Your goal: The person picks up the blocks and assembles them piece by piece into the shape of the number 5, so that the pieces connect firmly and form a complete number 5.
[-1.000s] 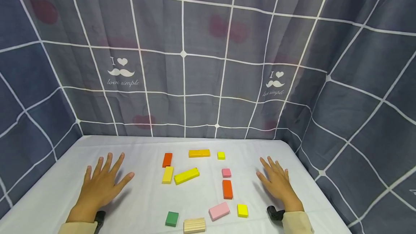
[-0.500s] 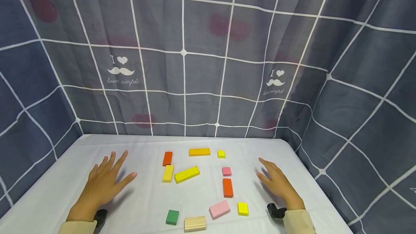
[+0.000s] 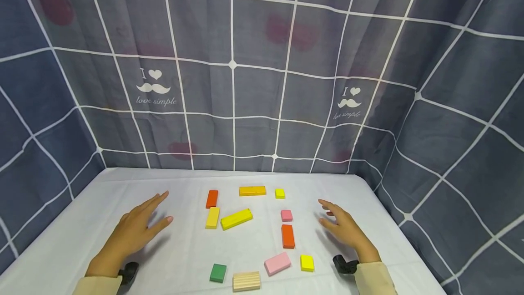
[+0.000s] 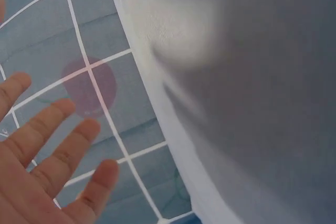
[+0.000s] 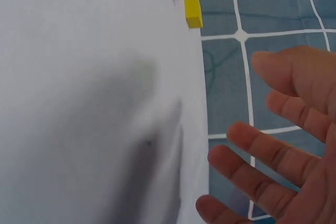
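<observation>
My left hand (image 3: 133,229) hovers over the left side of the white table, fingers extended, holding nothing. On the opposite side my right hand (image 3: 344,226) is also raised, its fingers slightly bent and apart from any block. Between them lie a red-orange block (image 3: 211,199), a yellow block (image 3: 212,218), a long yellow block (image 3: 236,219) and an amber block (image 3: 252,190). Nearer my right hand are a small pink block (image 3: 286,216), a red-orange block (image 3: 288,236) and a yellow block (image 3: 307,263). The right wrist view shows spread fingers (image 5: 262,182) gripping nothing.
A green block (image 3: 218,272), a ridged wooden block (image 3: 246,281) and a larger pink block (image 3: 277,263) lie near the front. Farther back is a small yellow block (image 3: 280,194). Grey checked curtains (image 3: 209,85) enclose the white table (image 3: 180,258).
Both hands have turned from palm-down, spread fingers to thumb-up with palms facing inward. The left shifts slightly right. The blocks stay in place on the table.
</observation>
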